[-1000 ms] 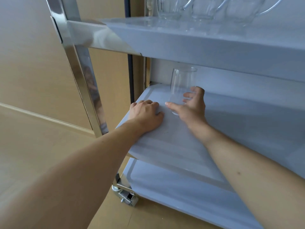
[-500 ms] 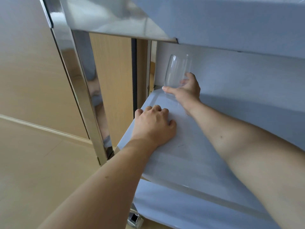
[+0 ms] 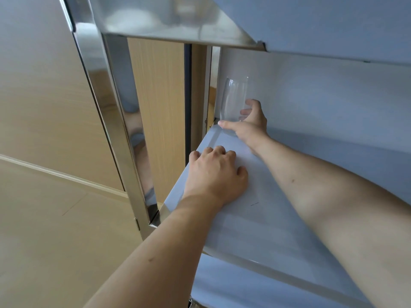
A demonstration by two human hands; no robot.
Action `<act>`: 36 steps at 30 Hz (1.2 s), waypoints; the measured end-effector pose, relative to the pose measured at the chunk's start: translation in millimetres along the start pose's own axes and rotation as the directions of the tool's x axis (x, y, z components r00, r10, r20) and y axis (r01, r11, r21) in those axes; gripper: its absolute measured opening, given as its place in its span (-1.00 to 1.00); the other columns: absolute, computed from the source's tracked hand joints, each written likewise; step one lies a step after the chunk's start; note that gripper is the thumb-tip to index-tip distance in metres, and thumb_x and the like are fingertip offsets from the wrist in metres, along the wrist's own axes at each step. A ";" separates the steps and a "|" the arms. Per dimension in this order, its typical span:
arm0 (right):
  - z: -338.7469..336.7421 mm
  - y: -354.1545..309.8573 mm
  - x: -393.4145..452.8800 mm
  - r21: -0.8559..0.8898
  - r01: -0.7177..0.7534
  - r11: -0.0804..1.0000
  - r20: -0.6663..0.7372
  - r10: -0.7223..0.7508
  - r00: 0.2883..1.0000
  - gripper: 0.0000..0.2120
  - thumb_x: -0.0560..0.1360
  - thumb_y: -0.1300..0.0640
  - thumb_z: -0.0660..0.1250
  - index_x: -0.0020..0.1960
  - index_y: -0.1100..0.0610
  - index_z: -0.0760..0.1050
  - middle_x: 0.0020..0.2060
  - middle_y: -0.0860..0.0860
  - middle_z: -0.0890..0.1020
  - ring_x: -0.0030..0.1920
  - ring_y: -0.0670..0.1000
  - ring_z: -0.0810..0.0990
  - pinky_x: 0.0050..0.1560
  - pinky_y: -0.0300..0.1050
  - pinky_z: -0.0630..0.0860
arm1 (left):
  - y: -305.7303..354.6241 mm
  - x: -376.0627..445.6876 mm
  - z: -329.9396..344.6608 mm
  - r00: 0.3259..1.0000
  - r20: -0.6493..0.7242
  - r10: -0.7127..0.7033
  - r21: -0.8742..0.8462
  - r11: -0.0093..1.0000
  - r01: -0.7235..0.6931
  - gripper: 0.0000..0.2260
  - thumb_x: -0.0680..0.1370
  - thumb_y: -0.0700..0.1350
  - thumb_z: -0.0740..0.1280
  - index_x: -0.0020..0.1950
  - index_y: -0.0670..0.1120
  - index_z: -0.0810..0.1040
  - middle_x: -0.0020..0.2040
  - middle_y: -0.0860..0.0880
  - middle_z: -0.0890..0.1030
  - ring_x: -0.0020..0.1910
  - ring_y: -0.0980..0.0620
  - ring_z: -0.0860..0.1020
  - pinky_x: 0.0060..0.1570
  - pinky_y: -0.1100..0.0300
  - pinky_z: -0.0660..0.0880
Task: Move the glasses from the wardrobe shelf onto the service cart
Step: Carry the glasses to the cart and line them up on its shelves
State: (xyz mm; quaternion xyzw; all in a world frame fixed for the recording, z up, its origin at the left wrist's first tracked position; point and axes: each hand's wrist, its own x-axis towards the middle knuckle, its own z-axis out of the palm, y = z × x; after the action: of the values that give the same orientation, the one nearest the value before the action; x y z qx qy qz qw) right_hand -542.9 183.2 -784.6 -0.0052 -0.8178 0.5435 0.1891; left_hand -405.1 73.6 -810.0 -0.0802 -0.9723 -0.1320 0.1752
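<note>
The service cart [image 3: 289, 230] fills most of the view: a polished steel frame with pale grey-blue shelves, seen from low beside its corner post [image 3: 115, 121]. Its middle shelf [image 3: 262, 223] runs from the near edge back to the far left corner, with the upper shelf [image 3: 311, 23] overhanging it and a lower shelf [image 3: 233, 285] showing beneath. Behind the cart stand light wood panels [image 3: 155, 96], and a pale wooden floor [image 3: 55, 230] spreads to the left.

Both bare forearms reach in over the middle shelf. The left hand [image 3: 214, 176] rests knuckles-up on the shelf near its left edge, its fingers [image 3: 209, 152] curled under and its thumb tucked at the side; it has hold of nothing.

The right hand [image 3: 250, 124] reaches deeper, to the far left corner. Its thumb lies across the front of a clear glass [image 3: 232, 101] low down and its fingers [image 3: 246, 112] wrap round the far side, half closed in a loose grip on the lower part. The glass stands upright, its base at the shelf; whether it touches cannot be told.
</note>
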 end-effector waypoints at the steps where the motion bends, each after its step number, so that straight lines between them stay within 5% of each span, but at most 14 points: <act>1: 0.7 -0.2 0.4 -0.009 0.001 1.000 0.006 -0.001 1.000 -0.08 0.21 -0.01 0.72 0.43 -0.01 0.30 0.20 0.00 0.50 0.17 0.00 0.53 0.18 -0.11 0.53 | 0.4 -0.1 -0.1 1.000 -0.002 0.000 0.001 1.000 0.000 -0.76 0.58 0.13 0.12 -0.12 0.00 0.42 -0.12 0.06 0.47 -0.01 -0.04 0.44 0.20 -0.01 0.30; 12: -4.7 -3.9 -8.4 -0.123 -0.055 0.991 0.050 0.062 0.997 0.08 0.25 -0.16 0.67 0.58 0.01 0.12 0.38 0.02 0.47 0.34 0.06 0.48 0.35 -0.07 0.45 | -2.0 0.8 -0.1 1.000 0.013 0.001 0.001 1.000 -0.001 -0.74 0.57 0.12 0.12 -0.08 -0.01 0.48 -0.10 0.05 0.48 0.01 -0.04 0.45 0.18 -0.02 0.29; 20: -46.6 4.9 -48.3 -0.468 0.130 0.874 0.140 -0.072 0.987 -0.35 0.53 -0.22 0.37 0.52 0.03 0.35 0.40 0.10 0.51 0.41 0.14 0.45 0.34 -0.04 0.38 | -2.7 1.3 -2.8 0.999 0.040 -0.001 0.003 1.000 0.001 -0.72 0.56 0.13 0.12 -0.01 0.00 0.52 -0.03 0.05 0.53 0.10 -0.05 0.46 0.17 -0.02 0.29; 27: -83.0 6.1 -104.4 -0.643 0.190 0.742 0.230 -0.050 0.972 -0.45 0.57 -0.13 0.33 0.45 0.14 0.41 0.34 0.20 0.53 0.36 0.27 0.45 0.35 0.03 0.36 | 4.4 -1.1 -10.9 0.991 0.129 -0.031 0.036 0.999 0.027 -0.72 0.57 0.13 0.14 0.02 -0.03 0.52 0.05 0.01 0.56 0.15 -0.11 0.48 0.18 -0.04 0.33; 36: -128.6 -15.5 -174.0 -0.767 0.168 0.620 0.296 0.109 0.949 -0.51 0.63 -0.19 0.16 0.44 0.08 0.36 0.31 0.14 0.50 0.33 0.24 0.37 0.37 0.09 0.28 | 20.1 -33.1 -52.4 0.980 0.185 -0.070 0.032 0.997 0.065 -0.58 0.63 0.17 0.17 0.41 -0.01 0.44 0.40 -0.03 0.45 0.42 -0.12 0.34 0.33 -0.04 0.29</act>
State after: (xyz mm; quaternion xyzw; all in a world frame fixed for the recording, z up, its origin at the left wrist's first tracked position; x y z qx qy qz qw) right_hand -337.8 253.7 -780.2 0.0128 -0.9913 0.1229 0.0444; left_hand -353.7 74.2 -770.0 -0.0568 -0.9882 -0.1173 0.0799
